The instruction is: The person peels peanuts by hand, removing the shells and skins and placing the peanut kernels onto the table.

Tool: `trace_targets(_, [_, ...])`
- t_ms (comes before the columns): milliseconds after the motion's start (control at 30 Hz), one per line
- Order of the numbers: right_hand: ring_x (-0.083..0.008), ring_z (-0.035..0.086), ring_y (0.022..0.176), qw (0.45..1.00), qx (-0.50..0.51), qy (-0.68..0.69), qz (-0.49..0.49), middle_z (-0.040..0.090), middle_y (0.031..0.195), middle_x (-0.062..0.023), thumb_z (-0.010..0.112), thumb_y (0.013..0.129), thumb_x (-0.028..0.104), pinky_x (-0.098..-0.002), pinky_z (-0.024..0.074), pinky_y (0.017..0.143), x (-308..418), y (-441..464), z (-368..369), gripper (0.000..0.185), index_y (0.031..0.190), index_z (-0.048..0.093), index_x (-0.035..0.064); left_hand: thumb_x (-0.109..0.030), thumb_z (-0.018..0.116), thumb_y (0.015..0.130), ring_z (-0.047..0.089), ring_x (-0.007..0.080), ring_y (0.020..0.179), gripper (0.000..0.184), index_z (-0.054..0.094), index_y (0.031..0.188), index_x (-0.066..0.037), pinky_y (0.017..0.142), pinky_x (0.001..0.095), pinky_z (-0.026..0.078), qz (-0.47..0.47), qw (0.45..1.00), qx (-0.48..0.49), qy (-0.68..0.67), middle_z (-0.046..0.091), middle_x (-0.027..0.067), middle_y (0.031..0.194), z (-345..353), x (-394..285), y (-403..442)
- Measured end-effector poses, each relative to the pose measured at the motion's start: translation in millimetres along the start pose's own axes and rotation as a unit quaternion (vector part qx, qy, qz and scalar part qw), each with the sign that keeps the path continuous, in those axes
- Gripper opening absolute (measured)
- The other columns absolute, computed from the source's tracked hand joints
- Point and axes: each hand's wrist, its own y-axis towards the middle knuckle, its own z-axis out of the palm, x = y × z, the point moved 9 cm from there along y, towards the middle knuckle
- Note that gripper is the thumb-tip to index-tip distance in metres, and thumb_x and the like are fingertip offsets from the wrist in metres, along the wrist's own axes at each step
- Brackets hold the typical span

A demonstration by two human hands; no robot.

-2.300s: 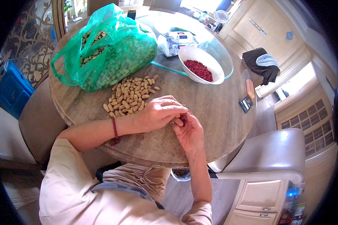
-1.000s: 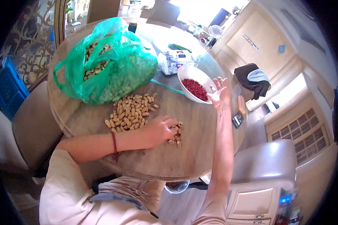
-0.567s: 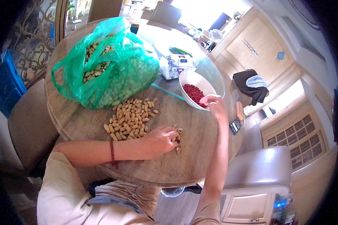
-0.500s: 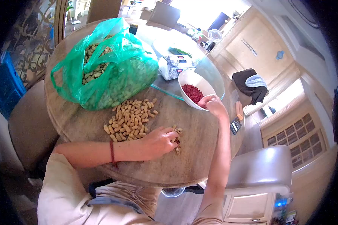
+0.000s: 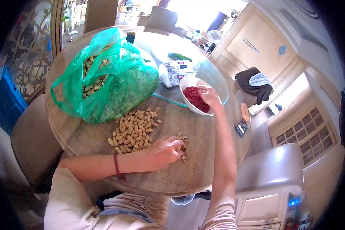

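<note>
The round tabletop (image 5: pixel 198 153) carries a green bag (image 5: pixel 132 86) of peanuts far left, loose peanuts (image 5: pixel 132 130) nearer, and a white bowl (image 5: pixel 189 81) of red nuts (image 5: pixel 195 100) at right; a chair (image 5: pixel 272 165) stands near right. My left hand (image 5: pixel 165 153) curls against broken shells (image 5: pixel 184 155), my right hand (image 5: pixel 210 96) touches the red nuts, and I cannot tell whether either grips.

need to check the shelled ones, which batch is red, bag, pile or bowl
The white bowl: its kernels, at the right hand, are dark red. The nuts in the green bag and the loose pile look pale tan.
</note>
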Motion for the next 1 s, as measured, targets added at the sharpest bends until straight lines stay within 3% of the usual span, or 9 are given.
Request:
trace_targets(133, [-0.0289,0.052,0.108,0.993,0.087,-0.071,-0.039,0.057,0.114,-0.0145,0.064,0.072,0.042,-0.0329,0.0376,0.096,29,-22,10,0.045,0.109,0.062,0.0173,-0.010,0.057,0.068,0.051,0.0256,0.097,0.023,0.063,0.089,-0.004,0.085,0.0334,0.042,0.001,1.000,0.010,0.013,0.053,0.0114,0.102,-1,3,1])
trace_targets(300, [-0.0271,0.060,0.092,0.998,0.036,-0.046,-0.020,0.063,0.100,-0.0137,0.065,0.071,0.008,-0.0329,0.0455,0.086,-7,-18,-4,0.024,0.094,0.068,0.0145,-0.009,0.057,0.065,0.050,0.0249,0.096,0.018,0.064,0.081,-0.005,0.084,0.0321,0.042,-0.025,0.999,-0.013,0.034,0.054,0.0105,0.098,-9,17,2])
trace_targets(467, [-0.0279,0.061,0.089,0.993,-0.095,0.054,-0.036,0.064,0.095,-0.0153,0.059,0.071,0.000,-0.0343,0.0464,0.083,-14,-33,-34,0.023,0.091,0.068,0.0081,-0.007,0.058,0.066,0.056,0.0299,0.094,0.020,0.063,0.085,-0.004,0.083,0.0389,0.046,-0.070,0.994,-0.050,0.061,0.058,0.0160,0.099,-28,42,5])
trace_targets(567, [-0.0314,0.061,0.088,0.992,-0.091,-0.073,-0.057,0.064,0.091,-0.0174,0.047,0.068,-0.009,-0.0354,0.0479,0.078,7,-51,-37,0.033,0.089,0.068,0.0054,-0.006,0.062,0.067,0.056,0.0304,0.092,0.017,0.062,0.083,-0.004,0.081,0.0388,0.047,-0.103,0.988,-0.078,0.079,0.059,0.0154,0.099,-46,57,7])
trace_targets(700, [-0.0307,0.063,0.082,0.993,-0.076,0.056,-0.075,0.064,0.090,-0.0176,0.048,0.071,-0.009,-0.0327,0.0492,0.074,10,-58,-30,0.030,0.089,0.068,0.0046,-0.005,0.062,0.067,0.056,0.0307,0.089,0.013,0.062,0.080,-0.004,0.079,0.0385,0.046,-0.136,0.980,-0.124,0.080,0.059,0.0129,0.092,-65,78,4])
trace_targets(767, [-0.0146,0.062,0.073,0.977,-0.198,0.066,-0.045,0.063,0.075,-0.0127,0.054,0.078,-0.003,-0.0252,0.0478,0.068,4,-72,-49,0.023,0.094,0.067,0.0056,-0.005,0.061,0.067,0.056,0.0296,0.085,0.010,0.063,0.076,-0.003,0.079,0.0379,0.045,-0.151,0.973,-0.156,0.073,0.059,0.0117,0.083,-79,88,2])
trace_targets(800, [-0.0146,0.062,0.073,0.979,-0.188,0.070,-0.046,0.063,0.075,-0.0127,0.054,0.078,-0.003,-0.0252,0.0478,0.068,7,-77,-45,0.023,0.094,0.067,0.0056,-0.005,0.061,0.067,0.056,0.0296,0.085,0.010,0.063,0.076,-0.003,0.079,0.0379,0.045,-0.162,0.972,-0.152,0.073,0.059,0.0117,0.083,-80,94,1])
trace_targets(867, [-0.0085,0.059,0.069,0.918,-0.311,0.232,-0.087,0.063,0.073,-0.0105,0.059,0.078,0.000,-0.0223,0.0461,0.063,13,-103,-63,0.018,0.094,0.067,0.0041,-0.003,0.061,0.067,0.057,0.0288,0.085,0.014,0.064,0.080,-0.003,0.078,0.0379,0.046,-0.172,0.965,-0.164,0.111,0.060,0.0124,0.084,-85,105,-4])
trace_targets(1000, [-0.0197,0.063,0.064,0.920,-0.296,0.250,-0.053,0.064,0.074,-0.0124,0.064,0.077,0.008,-0.0274,0.0479,0.059,44,-135,-47,0.013,0.089,0.067,0.0043,-0.006,0.066,0.067,0.058,0.0295,0.083,0.017,0.065,0.083,-0.002,0.074,0.0367,0.047,-0.224,0.964,-0.125,0.068,0.062,0.0133,0.084,-80,126,-12])
